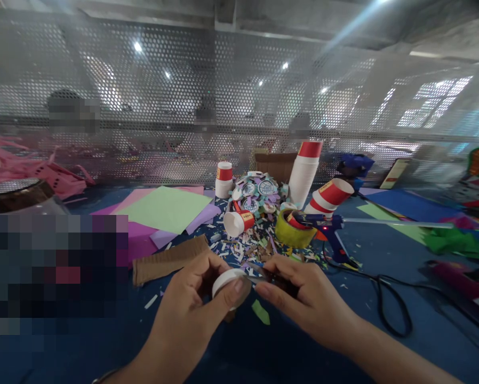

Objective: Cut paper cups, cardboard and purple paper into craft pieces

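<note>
My left hand [191, 298] pinches a white round piece of paper cup [223, 278], its thumb pressed on the near side. Closed around dark-handled scissors [256, 278] is my right hand [309, 293], which holds the blades at the right edge of the cup piece. Whether the blades bite into it I cannot tell. A green paper scrap [261, 312] lies on the blue table just below the scissors. Beyond both hands are many small paper clippings [239, 248] and a tipped white-and-red paper cup [236, 222].
Brown corrugated cardboard [171, 260] and coloured paper sheets [167, 208] lie left. Behind the clippings stand stacked cups [302, 178] and a decorated paper piece [259, 192]. Yellow tape [289, 230], a blue glue gun [331, 232] and its looped cable [379, 304] are right.
</note>
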Demonstrator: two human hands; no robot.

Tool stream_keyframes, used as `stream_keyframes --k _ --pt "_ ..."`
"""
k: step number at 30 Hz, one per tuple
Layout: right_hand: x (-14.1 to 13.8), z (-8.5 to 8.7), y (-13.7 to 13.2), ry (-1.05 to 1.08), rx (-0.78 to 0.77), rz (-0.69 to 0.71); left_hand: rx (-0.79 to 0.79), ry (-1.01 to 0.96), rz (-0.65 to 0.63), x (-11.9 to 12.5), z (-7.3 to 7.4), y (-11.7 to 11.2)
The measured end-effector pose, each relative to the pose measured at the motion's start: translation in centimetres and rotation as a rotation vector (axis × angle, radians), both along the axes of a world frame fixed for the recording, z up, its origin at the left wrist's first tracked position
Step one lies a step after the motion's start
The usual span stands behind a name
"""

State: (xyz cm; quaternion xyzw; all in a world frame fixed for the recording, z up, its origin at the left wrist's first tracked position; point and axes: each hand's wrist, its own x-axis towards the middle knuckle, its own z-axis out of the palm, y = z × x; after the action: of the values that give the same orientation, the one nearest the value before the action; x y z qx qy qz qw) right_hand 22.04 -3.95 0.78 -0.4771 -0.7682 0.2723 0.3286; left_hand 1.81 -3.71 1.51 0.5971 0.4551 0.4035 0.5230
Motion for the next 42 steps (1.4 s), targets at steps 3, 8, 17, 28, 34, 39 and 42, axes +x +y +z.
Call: stream_keyframes --k 3,8,17,28,34,39,42 --pt "0.0 0.0 0.0 0.005 -0.02 0.017 0.0 -0.007 -0.004 0.0 0.2 0.0" --pt "0.0 0.0 -0.1 0.012 -0.037 0.029 -0.017 -0.017 -0.022 0.0 0.2 0.1" --pt "0.1 -0.1 0.0 0.03 -0.026 -0.01 -0.069 -0.065 -0.006 -0.1 0.0 0.2" --pt "-0.7 -0.5 0.0 0.28 -0.27 0.116 0.05 0.12 -0.098 0.4 0.1 -0.3" --pt "-0.9 -0.7 0.2 0.343 -0.392 0.161 0.083 0.154 -0.109 0.3 0.2 -0.2" --pt "-0.9 -0.8 0.4 0.332 -0.378 0.146 0.062 0.156 -0.136 0.1 -0.4 0.0" --pt "-0.9 -0.7 0.4 0.322 -0.356 0.12 0.029 0.143 -0.152 0.1 -0.6 0.3"
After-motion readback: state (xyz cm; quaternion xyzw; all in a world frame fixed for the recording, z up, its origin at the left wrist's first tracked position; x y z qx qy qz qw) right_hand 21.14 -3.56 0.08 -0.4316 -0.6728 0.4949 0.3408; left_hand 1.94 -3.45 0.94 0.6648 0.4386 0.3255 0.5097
